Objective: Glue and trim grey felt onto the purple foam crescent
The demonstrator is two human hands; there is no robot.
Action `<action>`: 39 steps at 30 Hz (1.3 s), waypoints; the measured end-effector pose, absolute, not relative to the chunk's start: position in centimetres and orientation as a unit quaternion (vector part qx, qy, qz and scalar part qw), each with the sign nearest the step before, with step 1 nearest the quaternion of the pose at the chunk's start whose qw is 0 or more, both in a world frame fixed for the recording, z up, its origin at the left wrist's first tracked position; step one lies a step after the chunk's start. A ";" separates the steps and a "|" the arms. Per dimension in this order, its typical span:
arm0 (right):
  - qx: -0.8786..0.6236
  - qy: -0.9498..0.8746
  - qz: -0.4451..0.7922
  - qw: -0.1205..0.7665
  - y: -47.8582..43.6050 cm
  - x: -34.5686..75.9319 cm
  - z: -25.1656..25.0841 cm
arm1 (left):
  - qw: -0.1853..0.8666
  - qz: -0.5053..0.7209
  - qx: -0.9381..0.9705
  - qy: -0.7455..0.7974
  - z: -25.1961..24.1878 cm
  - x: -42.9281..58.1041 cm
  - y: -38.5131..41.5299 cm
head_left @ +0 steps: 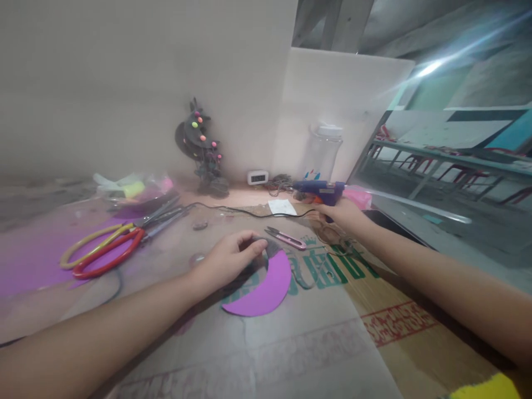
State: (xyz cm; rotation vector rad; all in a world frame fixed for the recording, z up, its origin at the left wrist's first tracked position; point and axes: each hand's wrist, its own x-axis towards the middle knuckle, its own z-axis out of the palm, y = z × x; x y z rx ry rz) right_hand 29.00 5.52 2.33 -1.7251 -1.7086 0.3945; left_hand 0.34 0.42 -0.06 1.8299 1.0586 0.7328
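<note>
My left hand [233, 252] pinches the dark upper tip of a purple foam crescent [272, 288], which lies over the cardboard work surface [299, 360]. My right hand [347, 215] is closed around the handle of a blue glue gun [326, 190], its nozzle pointing left. The gun is at the far side of the table, a little above the surface. Between the two hands lies a pair of pink thread snips [286, 238]. Beyond the snips rests a small white paper [282, 207], with a black cord [233, 209] running past it.
Large scissors with red and yellow handles [110, 252] lie at left, near purple sheets [25, 266] and a plastic bag [137, 191]. Along the wall stand a dark crescent ornament with coloured beads [201, 144], a small digital clock [257, 177] and a clear bottle [322, 149].
</note>
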 end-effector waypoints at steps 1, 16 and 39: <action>-0.655 -0.656 0.165 0.337 4.7 29.0 2.2 | 0.435 0.293 0.735 0.428 -0.1 0.3 0.4; -0.519 -0.764 0.213 0.319 -1.9 28.4 0.2 | 0.256 0.299 0.827 0.401 -0.1 0.0 0.2; -0.551 -0.753 0.212 0.290 -1.7 28.6 -0.4 | 0.250 0.320 0.814 0.415 0.1 0.1 0.3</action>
